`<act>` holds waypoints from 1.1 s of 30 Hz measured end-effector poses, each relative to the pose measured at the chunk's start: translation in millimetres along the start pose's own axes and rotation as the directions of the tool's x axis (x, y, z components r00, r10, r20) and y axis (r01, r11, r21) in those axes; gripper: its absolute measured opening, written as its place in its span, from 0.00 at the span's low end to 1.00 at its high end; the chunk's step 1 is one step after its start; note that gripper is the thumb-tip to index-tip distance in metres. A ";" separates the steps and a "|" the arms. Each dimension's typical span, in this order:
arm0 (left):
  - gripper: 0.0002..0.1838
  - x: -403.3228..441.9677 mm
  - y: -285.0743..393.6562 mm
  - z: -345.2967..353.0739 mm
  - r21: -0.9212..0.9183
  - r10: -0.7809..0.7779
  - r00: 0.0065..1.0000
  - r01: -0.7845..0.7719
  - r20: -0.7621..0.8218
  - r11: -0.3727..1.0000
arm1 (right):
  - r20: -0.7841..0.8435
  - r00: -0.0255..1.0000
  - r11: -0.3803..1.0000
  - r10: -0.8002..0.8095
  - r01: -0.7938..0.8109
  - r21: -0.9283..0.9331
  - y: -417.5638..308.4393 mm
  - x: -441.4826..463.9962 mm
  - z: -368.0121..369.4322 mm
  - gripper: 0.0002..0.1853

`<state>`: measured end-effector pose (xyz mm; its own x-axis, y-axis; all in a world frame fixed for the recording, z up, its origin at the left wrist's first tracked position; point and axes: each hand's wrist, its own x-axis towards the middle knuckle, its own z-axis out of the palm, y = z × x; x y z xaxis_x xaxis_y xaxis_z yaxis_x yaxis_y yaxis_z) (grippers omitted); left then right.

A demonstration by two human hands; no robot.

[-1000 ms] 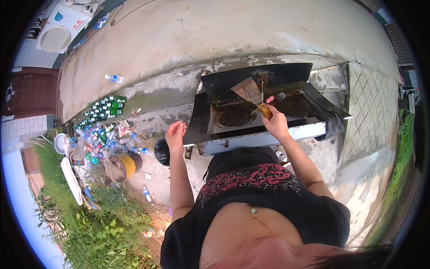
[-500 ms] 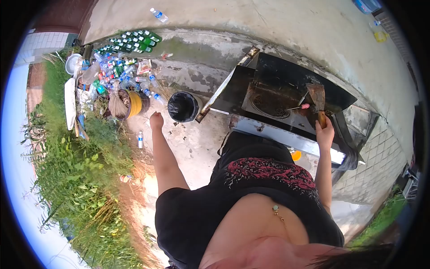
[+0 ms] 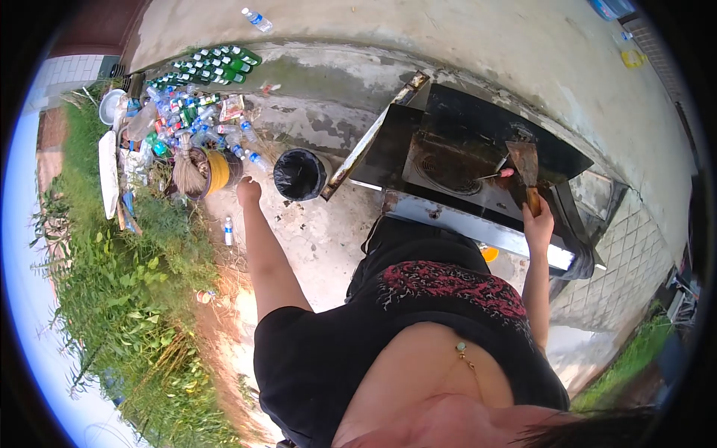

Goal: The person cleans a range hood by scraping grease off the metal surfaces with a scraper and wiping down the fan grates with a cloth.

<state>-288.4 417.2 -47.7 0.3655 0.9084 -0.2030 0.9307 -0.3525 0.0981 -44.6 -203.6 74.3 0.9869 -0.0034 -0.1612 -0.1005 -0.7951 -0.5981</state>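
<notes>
My right hand (image 3: pixel 538 222) is wrapped round the wooden handle of a wide rusty scraper (image 3: pixel 526 166), its blade pointing away over the greasy black range hood (image 3: pixel 396 142). Just left of the blade, a thin tool with a pink handle (image 3: pixel 507 172) lies on the hood. My left hand (image 3: pixel 249 192) reaches out to the left, between a yellow-banded bucket (image 3: pixel 218 172) and a bin lined with a black bag (image 3: pixel 299 175). Its fingers are curled, and what they hold, if anything, is too small to make out.
Plastic bottles (image 3: pixel 196 119) are heaped at the left, below rows of green bottles (image 3: pixel 237 66). A straw brush (image 3: pixel 188 175) rests at the bucket. Weeds (image 3: pixel 119 299) grow at the lower left. A dark cloth (image 3: pixel 582 263) hangs from the hood's right end.
The view has turned left. My left hand has moved from the hood's left edge out past the bin. The scraper, still in my right hand, has shifted towards the hood's right side.
</notes>
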 end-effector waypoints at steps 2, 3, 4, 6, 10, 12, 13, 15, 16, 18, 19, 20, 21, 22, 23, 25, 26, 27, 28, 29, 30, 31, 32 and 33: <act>0.15 5.7 14.3 9.5 -0.130 0.085 0.996 -0.087 -0.022 0.988 | -0.009 0.998 0.998 0.067 -0.067 -0.003 7.2 0.1 -1.2 0.19; 0.15 -1.2 38.7 8.4 -0.138 0.148 0.989 -0.148 -0.012 0.979 | -0.005 0.998 0.998 0.055 -0.055 0.040 15.0 -0.3 1.4 0.19; 0.14 -10.1 67.4 -1.2 -0.146 0.211 0.978 -0.209 -0.003 0.967 | -0.002 0.999 0.995 0.044 -0.044 0.084 21.6 -0.2 2.5 0.18; 0.13 -42.8 127.8 -8.3 -0.297 0.367 0.930 -0.349 0.002 0.889 | 0.288 0.903 0.789 0.320 -0.422 0.446 26.8 -1.5 -1.8 0.16; 0.14 -148.4 273.6 28.6 -0.846 0.652 0.631 0.014 0.421 0.532 | 0.477 0.791 0.502 0.382 -0.611 0.612 43.0 -6.8 10.7 0.13; 0.19 -217.1 329.7 26.8 -0.769 0.679 0.378 0.174 0.629 0.616 | 0.365 0.877 0.753 0.314 -0.464 0.467 32.8 -8.1 17.0 0.15; 0.20 -244.9 348.4 39.6 -0.718 0.658 0.287 0.245 0.696 0.652 | 0.350 0.891 0.809 0.287 -0.422 0.409 29.3 -7.1 19.7 0.16; 0.25 -289.2 384.3 60.1 -0.584 0.573 0.154 0.382 0.805 0.717 | 0.419 0.874 0.792 0.246 -0.431 0.433 30.9 -3.5 33.2 0.17; 0.27 -306.6 398.7 68.2 -0.492 0.501 0.108 0.451 0.858 0.745 | 0.393 0.902 0.824 0.179 -0.355 0.441 32.1 -2.3 42.9 0.16; 0.29 -319.9 414.0 127.6 -0.290 0.406 -0.029 0.653 0.914 0.700 | 0.346 0.934 0.919 0.088 -0.210 0.333 28.7 -2.4 49.4 0.18; 0.27 -329.0 420.3 119.8 -0.272 0.497 -0.121 0.714 0.859 0.645 | 0.345 0.938 0.933 0.033 -0.153 0.325 37.3 -2.8 61.9 0.20; 0.22 -329.9 421.0 150.7 -0.150 0.479 -0.175 0.810 0.860 0.567 | 0.346 0.938 0.944 -0.021 -0.096 0.316 44.1 -3.0 71.6 0.22; 0.19 -333.3 422.4 158.8 -0.134 0.434 -0.134 0.835 0.891 0.534 | 0.436 0.891 0.841 0.130 -0.332 0.427 32.0 -3.2 63.8 0.23; 0.17 -335.1 425.4 166.4 -0.126 0.390 -0.091 0.858 0.916 0.497 | 0.538 0.806 0.678 0.247 -0.541 0.499 20.1 1.0 54.4 0.25; 0.16 -330.1 427.3 186.9 -0.137 0.407 -0.078 0.871 0.910 0.473 | 0.650 0.686 0.399 0.327 -0.724 0.563 20.3 8.6 54.5 0.27; 0.16 -330.9 434.5 190.1 -0.080 0.336 -0.103 0.869 0.936 0.488 | 0.820 0.513 -0.084 0.254 -0.833 0.548 43.5 24.8 72.4 0.13; 0.16 -327.7 433.5 196.0 -0.048 0.322 -0.141 0.856 0.936 0.514 | 0.887 0.452 -0.346 0.091 -0.821 0.454 66.2 32.9 92.0 0.10; 0.16 -326.4 433.2 201.4 -0.072 0.337 -0.146 0.828 0.930 0.557 | 0.882 0.451 -0.368 0.133 -0.804 0.467 61.3 40.6 90.0 0.05; 0.16 -322.7 434.1 206.1 -0.100 0.354 -0.150 0.796 0.923 0.597 | 0.889 0.432 -0.395 0.150 -0.798 0.455 67.0 44.0 98.8 0.04; 0.16 -316.6 437.0 211.3 -0.133 0.376 -0.154 0.760 0.914 0.636 | 0.894 0.416 -0.419 0.165 -0.791 0.446 74.4 48.3 113.5 0.03; 0.17 -311.7 443.6 213.4 -0.130 0.345 -0.139 0.748 0.928 0.651 | 0.898 0.402 -0.441 0.180 -0.783 0.439 74.1 56.0 118.9 0.02; 0.17 -309.5 448.5 216.0 -0.122 0.314 -0.127 0.737 0.941 0.665 | 0.902 0.397 -0.442 0.169 -0.788 0.429 75.4 61.1 121.6 0.02; 0.17 -308.0 452.6 218.9 -0.112 0.284 -0.116 0.730 0.952 0.675 | 0.904 0.398 -0.444 0.157 -0.789 0.425 75.4 67.0 125.1 0.02; 0.18 -308.9 459.5 218.2 -0.118 0.242 -0.080 0.702 0.967 0.702 | 0.905 0.398 -0.441 0.149 -0.792 0.422 75.3 74.7 127.4 0.02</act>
<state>30.1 -74.4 -152.6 0.2130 -0.3754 -0.9020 0.9082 0.4166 0.0411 5.5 -186.4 -82.8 0.2640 0.4287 -0.8640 -0.7909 0.6089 0.0605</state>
